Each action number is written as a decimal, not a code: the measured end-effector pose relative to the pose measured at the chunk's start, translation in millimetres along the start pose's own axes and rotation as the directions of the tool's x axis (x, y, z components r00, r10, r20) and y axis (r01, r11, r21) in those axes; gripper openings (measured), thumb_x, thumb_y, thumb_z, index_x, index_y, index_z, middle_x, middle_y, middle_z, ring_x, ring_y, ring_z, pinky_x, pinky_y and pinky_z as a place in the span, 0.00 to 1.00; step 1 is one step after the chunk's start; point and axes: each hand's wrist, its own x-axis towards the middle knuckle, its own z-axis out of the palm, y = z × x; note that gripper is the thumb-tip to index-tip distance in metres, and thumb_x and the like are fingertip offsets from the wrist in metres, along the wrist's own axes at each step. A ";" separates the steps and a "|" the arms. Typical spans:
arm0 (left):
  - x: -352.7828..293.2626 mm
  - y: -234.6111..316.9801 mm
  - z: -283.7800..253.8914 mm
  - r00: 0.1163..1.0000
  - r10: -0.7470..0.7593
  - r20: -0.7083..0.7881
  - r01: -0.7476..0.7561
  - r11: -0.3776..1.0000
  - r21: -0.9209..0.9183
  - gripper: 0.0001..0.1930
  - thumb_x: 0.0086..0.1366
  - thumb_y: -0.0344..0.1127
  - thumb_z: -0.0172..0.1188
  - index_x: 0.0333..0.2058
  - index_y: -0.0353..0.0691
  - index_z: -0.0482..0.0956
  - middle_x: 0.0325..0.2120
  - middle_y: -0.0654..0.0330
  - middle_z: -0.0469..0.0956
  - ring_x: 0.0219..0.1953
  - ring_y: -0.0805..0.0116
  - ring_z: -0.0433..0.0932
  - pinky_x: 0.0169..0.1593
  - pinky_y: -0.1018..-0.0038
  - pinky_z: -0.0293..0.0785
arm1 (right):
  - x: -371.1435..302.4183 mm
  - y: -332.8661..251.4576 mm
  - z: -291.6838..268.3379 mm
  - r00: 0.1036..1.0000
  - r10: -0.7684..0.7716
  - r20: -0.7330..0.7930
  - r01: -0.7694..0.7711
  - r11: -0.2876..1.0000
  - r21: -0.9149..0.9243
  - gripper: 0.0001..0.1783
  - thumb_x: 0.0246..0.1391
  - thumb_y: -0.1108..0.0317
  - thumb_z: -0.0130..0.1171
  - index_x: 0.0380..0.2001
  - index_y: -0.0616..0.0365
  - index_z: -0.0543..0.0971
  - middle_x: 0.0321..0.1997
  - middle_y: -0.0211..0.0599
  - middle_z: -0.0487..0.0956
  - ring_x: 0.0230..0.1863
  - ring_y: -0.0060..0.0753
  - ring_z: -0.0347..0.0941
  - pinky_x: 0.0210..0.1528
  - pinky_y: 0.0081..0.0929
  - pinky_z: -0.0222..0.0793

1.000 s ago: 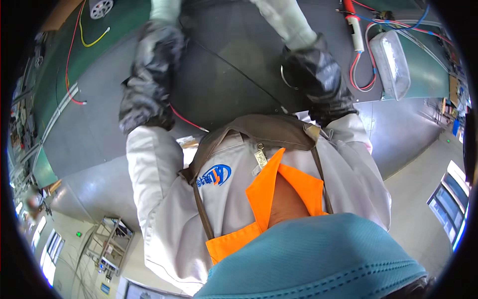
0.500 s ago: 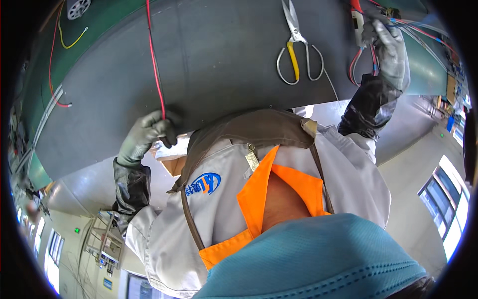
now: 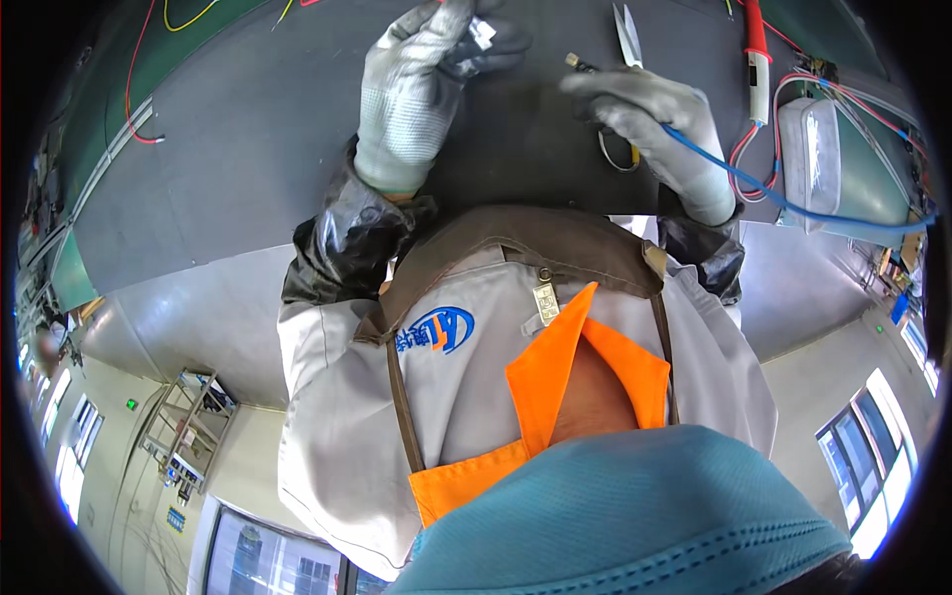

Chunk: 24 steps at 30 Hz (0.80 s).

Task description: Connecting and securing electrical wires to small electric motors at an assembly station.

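At the right edge of the frame a clear plastic lidded box (image 3: 811, 159) lies on the green bench top; its contents cannot be made out. The thin blue wire (image 3: 754, 183) runs from right of centre out to the right edge, its near end closed inside the grey-gloved right hand (image 3: 650, 124) at upper centre. The grey-gloved left hand (image 3: 416, 84) at upper left of centre pinches a small white connector piece (image 3: 482, 32) between its fingertips. Steel scissors with a yellow handle (image 3: 625, 30) lie on the dark grey mat (image 3: 238, 139) behind the right hand.

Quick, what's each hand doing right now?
Left hand: closed, pinching a small white piece.
Right hand: closed on a blue wire.
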 end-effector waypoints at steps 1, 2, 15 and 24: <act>5.9 3.0 15.3 0.994 -0.077 -0.073 0.073 0.996 -0.060 0.17 0.75 0.41 0.59 0.50 0.29 0.77 0.33 0.59 0.84 0.37 0.70 0.83 0.44 0.73 0.79 | -0.9 -5.3 7.0 0.984 0.027 -0.175 -0.008 0.994 0.112 0.15 0.65 0.67 0.59 0.51 0.62 0.84 0.43 0.39 0.87 0.39 0.25 0.82 0.43 0.24 0.77; 8.2 2.4 22.2 0.994 -0.083 -0.065 0.079 0.995 -0.064 0.17 0.75 0.41 0.59 0.50 0.29 0.77 0.33 0.59 0.84 0.37 0.70 0.83 0.44 0.73 0.79 | -0.8 -8.3 14.1 0.940 0.068 -0.335 0.010 0.974 0.225 0.19 0.66 0.67 0.57 0.55 0.65 0.81 0.43 0.39 0.86 0.38 0.21 0.81 0.42 0.24 0.76; 0.5 -5.6 47.3 0.997 -0.069 -0.020 0.067 0.994 -0.091 0.19 0.78 0.43 0.54 0.49 0.29 0.80 0.36 0.58 0.84 0.37 0.70 0.82 0.45 0.74 0.77 | 19.9 9.0 44.1 0.894 -0.041 -0.446 0.085 0.993 0.080 0.31 0.69 0.69 0.54 0.71 0.66 0.64 0.57 0.42 0.82 0.47 0.24 0.80 0.48 0.23 0.77; 17.2 -44.3 -3.8 0.995 -0.088 0.056 0.097 0.978 -0.186 0.20 0.75 0.42 0.53 0.55 0.30 0.77 0.51 0.53 0.81 0.55 0.55 0.79 0.65 0.50 0.71 | 31.1 26.2 14.3 0.946 -0.199 -0.257 0.124 0.951 -0.282 0.38 0.60 0.69 0.63 0.72 0.59 0.64 0.62 0.49 0.79 0.52 0.44 0.81 0.57 0.38 0.74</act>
